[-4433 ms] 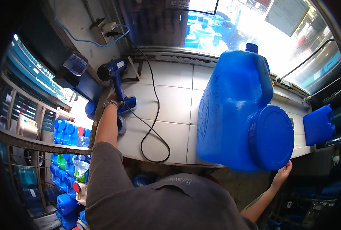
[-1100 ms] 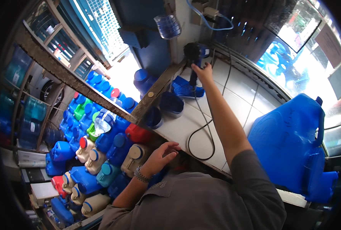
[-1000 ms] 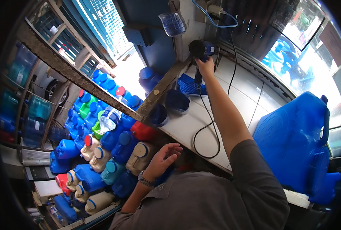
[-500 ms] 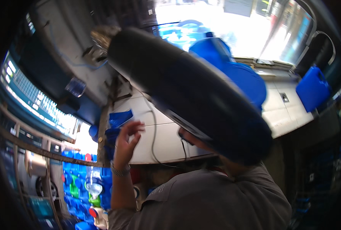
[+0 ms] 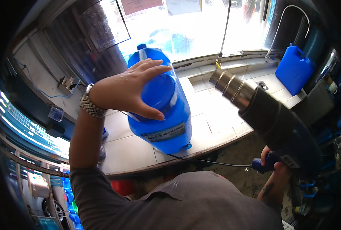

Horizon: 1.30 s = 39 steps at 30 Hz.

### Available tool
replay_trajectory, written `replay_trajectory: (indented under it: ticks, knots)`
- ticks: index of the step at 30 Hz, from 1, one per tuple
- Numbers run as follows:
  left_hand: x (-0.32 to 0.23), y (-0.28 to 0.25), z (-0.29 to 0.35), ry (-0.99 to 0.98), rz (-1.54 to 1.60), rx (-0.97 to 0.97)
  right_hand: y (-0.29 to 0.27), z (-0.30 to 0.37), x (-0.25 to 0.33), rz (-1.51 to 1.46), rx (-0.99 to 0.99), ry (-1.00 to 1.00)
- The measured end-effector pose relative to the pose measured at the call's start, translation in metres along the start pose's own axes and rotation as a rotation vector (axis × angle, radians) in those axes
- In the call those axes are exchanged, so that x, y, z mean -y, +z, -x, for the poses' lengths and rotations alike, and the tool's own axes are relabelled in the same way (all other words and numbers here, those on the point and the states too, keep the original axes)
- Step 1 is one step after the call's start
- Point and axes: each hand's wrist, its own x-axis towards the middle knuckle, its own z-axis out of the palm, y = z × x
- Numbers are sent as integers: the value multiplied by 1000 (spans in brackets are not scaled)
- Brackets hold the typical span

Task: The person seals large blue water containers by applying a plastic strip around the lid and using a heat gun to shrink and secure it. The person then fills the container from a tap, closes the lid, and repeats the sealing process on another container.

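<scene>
A blue plastic water container (image 5: 182, 115) stands on the tiled counter, with a wide round blue lid (image 5: 161, 92) facing me, a label below it and a small spigot at its lower end. My left hand (image 5: 126, 90), a metal-band watch on its wrist, is spread over the lid's left side with fingers apart; whether it presses on the lid I cannot tell. At the right my right hand (image 5: 272, 161) is wrapped round the handle of a dark heat gun (image 5: 281, 122). The gun's metal nozzle points up and left, toward the window, apart from the container.
A black cord (image 5: 216, 164) runs from the gun's handle to below the container. Another blue jug (image 5: 295, 71) stands at the right end of the white tiled counter (image 5: 130, 155), near a drain (image 5: 261, 85). A wall outlet (image 5: 67, 85) is at the left. A bright window lies behind.
The heat gun has swung from across the middle of the view to the right, uncovering the container. My left hand has moved up from the counter's front edge to the lid. The view has turned.
</scene>
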Motion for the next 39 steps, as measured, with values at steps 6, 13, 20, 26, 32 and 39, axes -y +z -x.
replay_trajectory:
  ticks: [6, 13, 20, 26, 32, 39]
  knots:
    - [-1, -9, 4, -80, 167, 119, -23, 26, -22, -119, -48, 129]
    - [-4, -11, 5, -107, 213, 116, -46, 16, -41, -249, -4, 314]
    - [-2, -10, 6, -108, 217, 113, -53, 4, -45, -376, 77, 441]
    - [-3, -10, 5, -110, 247, 108, -49, -6, -57, -361, 70, 394]
    - [-4, -9, 4, -139, 260, 97, -47, -5, -57, -297, 28, 430]
    - [1, -5, 9, -104, 295, 42, -44, -9, -64, -402, 56, 432]
